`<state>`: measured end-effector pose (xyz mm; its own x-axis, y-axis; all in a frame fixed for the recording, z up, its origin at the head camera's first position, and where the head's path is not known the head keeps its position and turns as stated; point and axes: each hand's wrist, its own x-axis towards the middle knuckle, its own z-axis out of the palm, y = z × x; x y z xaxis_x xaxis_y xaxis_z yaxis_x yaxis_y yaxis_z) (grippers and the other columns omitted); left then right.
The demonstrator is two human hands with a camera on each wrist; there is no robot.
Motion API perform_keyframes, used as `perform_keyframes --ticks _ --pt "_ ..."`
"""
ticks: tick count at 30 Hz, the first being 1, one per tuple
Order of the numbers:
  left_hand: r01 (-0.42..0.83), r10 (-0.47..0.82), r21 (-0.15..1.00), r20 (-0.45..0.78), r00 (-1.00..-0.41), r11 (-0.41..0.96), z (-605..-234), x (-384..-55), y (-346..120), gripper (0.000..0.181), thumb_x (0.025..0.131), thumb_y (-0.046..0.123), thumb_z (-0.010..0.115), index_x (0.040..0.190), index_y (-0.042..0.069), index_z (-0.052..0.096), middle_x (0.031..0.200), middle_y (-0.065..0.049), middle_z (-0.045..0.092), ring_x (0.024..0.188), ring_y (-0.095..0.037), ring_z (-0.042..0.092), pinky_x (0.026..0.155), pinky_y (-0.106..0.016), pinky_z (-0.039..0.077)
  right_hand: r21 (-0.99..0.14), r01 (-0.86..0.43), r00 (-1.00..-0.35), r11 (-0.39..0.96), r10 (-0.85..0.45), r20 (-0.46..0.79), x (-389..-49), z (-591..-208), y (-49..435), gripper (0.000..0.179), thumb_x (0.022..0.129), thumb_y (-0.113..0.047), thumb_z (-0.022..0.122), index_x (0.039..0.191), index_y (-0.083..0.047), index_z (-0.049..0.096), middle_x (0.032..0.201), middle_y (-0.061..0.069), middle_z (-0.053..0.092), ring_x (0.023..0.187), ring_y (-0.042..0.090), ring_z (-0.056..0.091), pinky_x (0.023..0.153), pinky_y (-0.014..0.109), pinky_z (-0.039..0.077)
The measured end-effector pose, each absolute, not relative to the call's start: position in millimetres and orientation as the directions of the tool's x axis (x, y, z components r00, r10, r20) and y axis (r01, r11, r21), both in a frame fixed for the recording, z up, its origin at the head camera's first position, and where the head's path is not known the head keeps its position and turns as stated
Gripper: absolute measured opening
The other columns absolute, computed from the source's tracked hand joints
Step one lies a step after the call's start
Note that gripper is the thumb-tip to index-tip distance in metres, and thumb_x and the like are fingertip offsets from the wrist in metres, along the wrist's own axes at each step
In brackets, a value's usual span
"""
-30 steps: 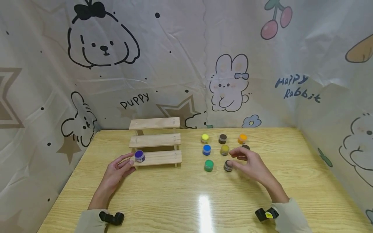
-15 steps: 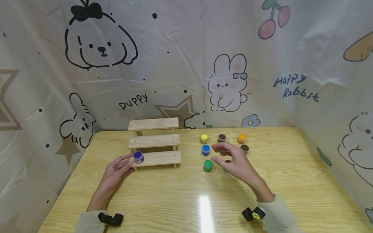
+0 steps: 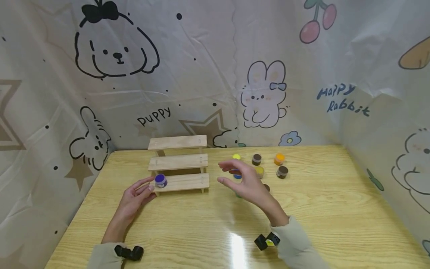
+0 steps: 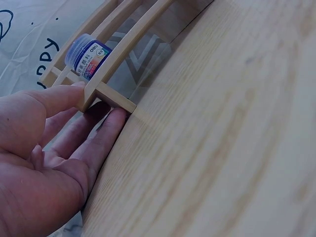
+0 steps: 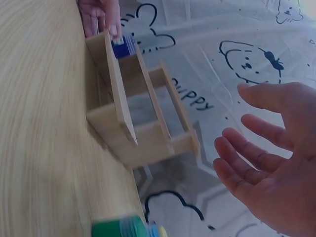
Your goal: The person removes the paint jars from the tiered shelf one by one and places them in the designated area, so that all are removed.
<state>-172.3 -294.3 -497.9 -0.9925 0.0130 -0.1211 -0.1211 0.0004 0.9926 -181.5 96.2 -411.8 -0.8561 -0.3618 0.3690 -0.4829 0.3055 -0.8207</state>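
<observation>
A three-tier wooden display stand [image 3: 183, 181] rests on the table. At the left end of its lowest tier sits a purple paint jar [image 3: 161, 181], with its printed label facing the left wrist camera [image 4: 91, 59]. My left hand [image 3: 132, 200] grips that end, thumb at the plank's corner and fingers beneath it, beside the jar. Over the loose jars hovers my right hand [image 3: 246, 183], fingers spread and thumb apart, holding nothing. It partly covers the blue jar [image 3: 237, 175] and most of the green jar [image 3: 239, 195]; the green one shows in the right wrist view [image 5: 116, 227].
Right of the stand are more paint jars: yellow [image 3: 236, 156], dark brown [image 3: 256, 160], orange [image 3: 279, 159], ochre [image 3: 259, 172] and another dark brown jar [image 3: 282, 172]. A printed cloth [image 3: 201, 74] hangs behind the wooden table [image 3: 188, 231].
My right hand has moved left from the dark jars, past the ochre one, toward the stand. That hand carries nothing. The left hand and purple jar keep their places.
</observation>
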Motion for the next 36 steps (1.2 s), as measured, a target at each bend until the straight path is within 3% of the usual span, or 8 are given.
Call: perform_keyframes --ticks 7,13,20,36 --pt "-0.138 0.002 0.990 -0.138 -0.990 0.019 -497.4 -172.0 -294.5 0.053 0.103 0.017 0.065 0.149 -0.003 0.048 0.118 0.002 0.072 0.102 -0.010 0.070 0.091 -0.029 0.059 -0.829 -0.499 -0.837 0.252 -0.387 0.386 -188.3 -418.7 62.2 0.037 0.093 -0.017 0.079 0.126 -0.007 0.068 0.121 0.003 0.069 0.112 0.021 0.065 0.100 0.038 0.056" --pt "-0.119 0.027 0.993 -0.119 -0.993 -0.018 -496.0 -173.1 -294.8 0.053 0.103 0.016 0.065 0.149 -0.004 0.047 0.116 0.006 0.072 0.104 -0.009 0.070 0.092 -0.028 0.058 -0.868 -0.457 -0.844 0.193 -0.403 0.355 -193.3 -429.5 33.3 0.034 0.094 -0.017 0.078 0.125 -0.008 0.067 0.121 0.003 0.069 0.113 0.024 0.064 0.100 0.043 0.055" --pt "-0.122 0.026 0.992 -0.122 -0.992 -0.021 -497.2 -173.7 -293.9 0.051 0.102 0.015 0.066 0.148 -0.003 0.050 0.114 0.006 0.073 0.102 -0.009 0.070 0.091 -0.028 0.059 -0.885 -0.437 -0.842 0.162 -0.419 0.340 -197.4 -443.7 -1.9 0.035 0.091 -0.012 0.080 0.124 -0.006 0.068 0.121 0.007 0.069 0.113 0.028 0.065 0.101 0.040 0.055" --pt "-0.127 0.024 0.992 -0.126 -0.992 -0.029 -496.9 -174.5 -295.8 0.054 0.102 0.016 0.067 0.147 -0.005 0.048 0.116 0.005 0.073 0.105 -0.008 0.070 0.092 -0.030 0.059 -0.844 -0.483 -0.817 0.232 -0.465 0.340 -211.3 -460.3 -64.3 0.042 0.091 -0.013 0.081 0.128 0.000 0.066 0.122 0.014 0.069 0.113 0.028 0.066 0.101 0.030 0.054"
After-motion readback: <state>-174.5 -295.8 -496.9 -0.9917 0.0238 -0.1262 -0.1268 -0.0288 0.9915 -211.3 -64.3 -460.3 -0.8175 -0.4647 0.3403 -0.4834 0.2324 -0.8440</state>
